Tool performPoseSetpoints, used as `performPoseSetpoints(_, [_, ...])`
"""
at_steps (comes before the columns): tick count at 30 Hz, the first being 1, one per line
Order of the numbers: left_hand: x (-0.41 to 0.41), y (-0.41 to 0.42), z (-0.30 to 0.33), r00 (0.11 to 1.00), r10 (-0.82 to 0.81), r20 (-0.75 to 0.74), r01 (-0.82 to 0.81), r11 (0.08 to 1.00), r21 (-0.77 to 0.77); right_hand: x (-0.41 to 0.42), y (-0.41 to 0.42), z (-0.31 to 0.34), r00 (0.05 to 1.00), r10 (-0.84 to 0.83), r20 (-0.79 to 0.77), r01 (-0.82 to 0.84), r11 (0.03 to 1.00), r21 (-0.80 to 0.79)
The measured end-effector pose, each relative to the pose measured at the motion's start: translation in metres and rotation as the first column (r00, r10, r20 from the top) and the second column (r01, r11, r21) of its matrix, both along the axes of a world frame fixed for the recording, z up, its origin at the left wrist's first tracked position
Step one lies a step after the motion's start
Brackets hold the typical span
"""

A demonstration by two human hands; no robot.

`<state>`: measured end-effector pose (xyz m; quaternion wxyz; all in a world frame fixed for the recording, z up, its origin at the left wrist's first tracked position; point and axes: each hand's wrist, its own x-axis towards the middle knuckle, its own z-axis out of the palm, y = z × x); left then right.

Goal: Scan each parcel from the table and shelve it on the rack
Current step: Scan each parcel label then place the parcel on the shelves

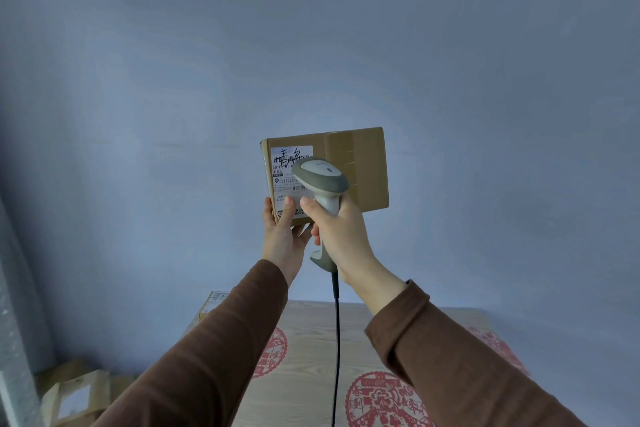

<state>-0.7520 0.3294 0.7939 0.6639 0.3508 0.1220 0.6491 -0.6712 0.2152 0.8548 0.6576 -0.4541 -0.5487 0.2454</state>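
Cardboard parcel (360, 170) held up by left hand (282, 232), fingers under it; right hand (341, 230) fingers grip scanner (320, 180) w/ head at label (287, 177).

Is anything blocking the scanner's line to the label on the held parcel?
Nothing visible does. The right hand aims the scanner straight at the label on the parcel, held up by the left hand at its lower corner. From this view the scanner's head hides part of the label.

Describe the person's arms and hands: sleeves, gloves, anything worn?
Both arms wear long brown sleeves, left sleeve and right sleeve, each ending in a plain cuff at the wrist. The left hand and right hand are bare: no gloves, rings or watch visible.
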Motion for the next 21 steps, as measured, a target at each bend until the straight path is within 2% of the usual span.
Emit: performPoseSetpoints(21, [0.002,0.008,-0.005,1.0,0.003,-0.022,-0.003,1.0,0.018,0.011,0.002,-0.003,0.996,-0.012,0.088,0.016,0.999,-0.043])
